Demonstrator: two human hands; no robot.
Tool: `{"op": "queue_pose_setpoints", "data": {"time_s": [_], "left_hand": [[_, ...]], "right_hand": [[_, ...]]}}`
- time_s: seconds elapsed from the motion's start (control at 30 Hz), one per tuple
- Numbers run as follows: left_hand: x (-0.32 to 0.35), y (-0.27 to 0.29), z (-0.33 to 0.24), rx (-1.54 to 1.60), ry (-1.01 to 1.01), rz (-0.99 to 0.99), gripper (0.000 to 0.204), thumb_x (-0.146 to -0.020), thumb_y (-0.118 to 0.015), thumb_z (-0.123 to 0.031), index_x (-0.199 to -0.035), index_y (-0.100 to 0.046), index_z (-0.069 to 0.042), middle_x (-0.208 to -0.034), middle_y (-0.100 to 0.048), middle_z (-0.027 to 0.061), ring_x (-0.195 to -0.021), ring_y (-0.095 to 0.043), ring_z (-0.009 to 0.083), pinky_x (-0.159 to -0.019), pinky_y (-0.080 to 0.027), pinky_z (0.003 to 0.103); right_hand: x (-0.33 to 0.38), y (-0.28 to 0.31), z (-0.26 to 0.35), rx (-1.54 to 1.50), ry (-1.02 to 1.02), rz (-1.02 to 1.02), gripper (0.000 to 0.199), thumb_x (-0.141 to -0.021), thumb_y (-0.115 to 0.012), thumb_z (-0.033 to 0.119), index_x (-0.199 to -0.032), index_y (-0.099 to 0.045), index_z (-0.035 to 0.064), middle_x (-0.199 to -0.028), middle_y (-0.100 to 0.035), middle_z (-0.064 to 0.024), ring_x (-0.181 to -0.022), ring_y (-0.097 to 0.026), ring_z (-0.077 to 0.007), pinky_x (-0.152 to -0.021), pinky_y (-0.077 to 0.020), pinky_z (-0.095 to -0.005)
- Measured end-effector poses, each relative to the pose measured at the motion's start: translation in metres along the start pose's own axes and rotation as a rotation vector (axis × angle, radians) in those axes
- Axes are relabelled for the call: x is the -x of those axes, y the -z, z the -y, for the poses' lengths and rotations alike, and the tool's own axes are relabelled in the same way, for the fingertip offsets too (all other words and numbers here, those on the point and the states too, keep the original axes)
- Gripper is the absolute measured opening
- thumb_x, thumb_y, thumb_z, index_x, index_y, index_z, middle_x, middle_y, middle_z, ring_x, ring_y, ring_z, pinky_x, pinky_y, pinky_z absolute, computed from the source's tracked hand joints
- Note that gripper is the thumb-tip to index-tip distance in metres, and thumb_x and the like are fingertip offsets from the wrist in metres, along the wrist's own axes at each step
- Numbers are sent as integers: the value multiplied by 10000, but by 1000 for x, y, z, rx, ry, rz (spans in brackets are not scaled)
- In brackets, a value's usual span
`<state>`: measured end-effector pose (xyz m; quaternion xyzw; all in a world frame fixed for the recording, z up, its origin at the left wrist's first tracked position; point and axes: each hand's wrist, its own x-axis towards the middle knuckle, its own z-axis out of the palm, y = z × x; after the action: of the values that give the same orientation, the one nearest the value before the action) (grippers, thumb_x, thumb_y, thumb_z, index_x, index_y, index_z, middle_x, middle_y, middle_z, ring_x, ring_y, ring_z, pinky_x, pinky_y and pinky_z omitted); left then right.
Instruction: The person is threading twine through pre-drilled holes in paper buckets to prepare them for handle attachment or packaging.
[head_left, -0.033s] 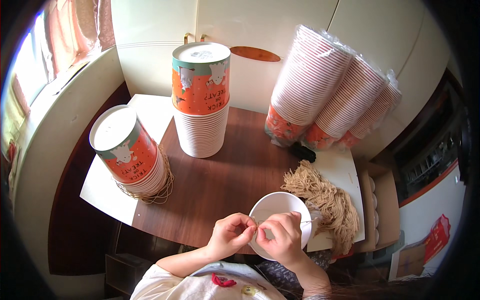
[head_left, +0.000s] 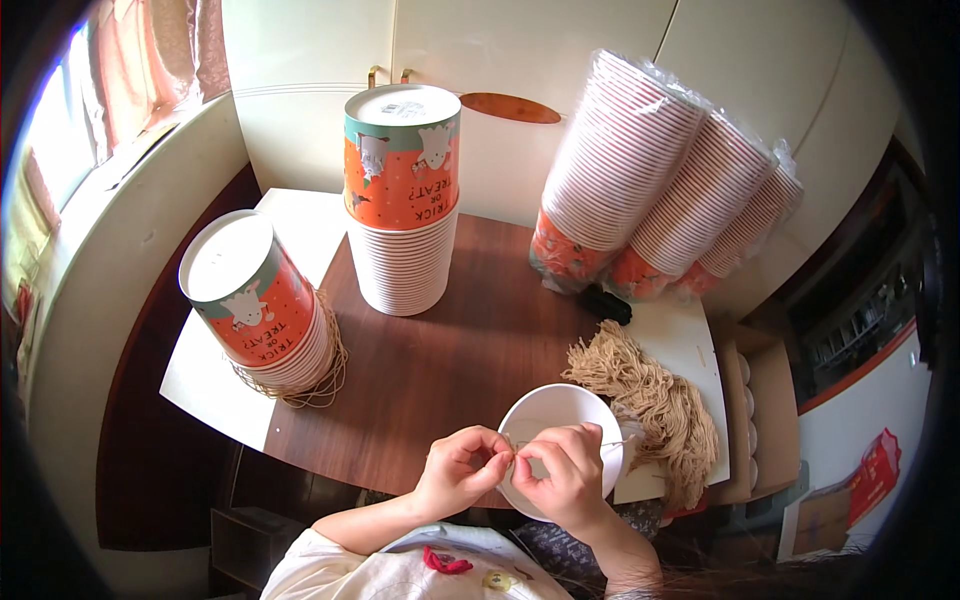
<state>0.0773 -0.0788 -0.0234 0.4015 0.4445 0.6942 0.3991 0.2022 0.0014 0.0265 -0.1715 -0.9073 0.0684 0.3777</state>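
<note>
Over the mouth of a white paper bucket [head_left: 553,402] near the table's front edge, both my hands meet fingertip to fingertip. My left hand [head_left: 462,470] pinches a thin beige cord [head_left: 618,443], and my right hand [head_left: 566,475] is closed on the same cord. A short end of it sticks out past the right knuckles. Where the fingers meet, the cord is mostly hidden. Just right of the bucket lies a loose bundle of beige cords [head_left: 655,395], its lower strands hanging toward the table edge.
Upside-down stacks of orange printed buckets stand at the middle [head_left: 403,200] and the left [head_left: 250,300], the left one ringed by thin loops [head_left: 335,375]. Plastic-wrapped bucket stacks [head_left: 640,150] lean at the back right. A black object [head_left: 606,304] and a cardboard box [head_left: 770,420] are nearby.
</note>
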Motion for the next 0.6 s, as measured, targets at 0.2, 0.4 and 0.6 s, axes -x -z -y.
{"op": "queue_pose_setpoints", "data": {"time_s": [0.2,0.4,0.6], "left_hand": [[-1,0,-1,44,39,-7,63,-810,-585,-38,-835,-563,15,-775,-574,11,-654,-514,24,-553,-434,163],[-1,-1,-1,133,91,7,65,-821,-573,-41,-851,-559,15,-774,-570,1,-668,-513,19,-571,-434,158],[-1,1,-1,88,71,3,62,-817,-576,-36,-846,-558,16,-788,-569,7,-673,-519,25,-579,-437,161]], "right_hand": [[1,0,-2,12,19,-1,188,-613,-670,85,-717,-519,125,-768,-491,5,-686,-509,-155,-696,-331,-342],[2,1,-3,9,69,-6,188,-615,-669,88,-735,-531,128,-778,-497,15,-674,-509,-139,-687,-318,-334],[0,5,-1,-30,30,-10,194,-613,-676,92,-744,-538,130,-789,-505,18,-692,-513,-131,-694,-316,-334]]}}
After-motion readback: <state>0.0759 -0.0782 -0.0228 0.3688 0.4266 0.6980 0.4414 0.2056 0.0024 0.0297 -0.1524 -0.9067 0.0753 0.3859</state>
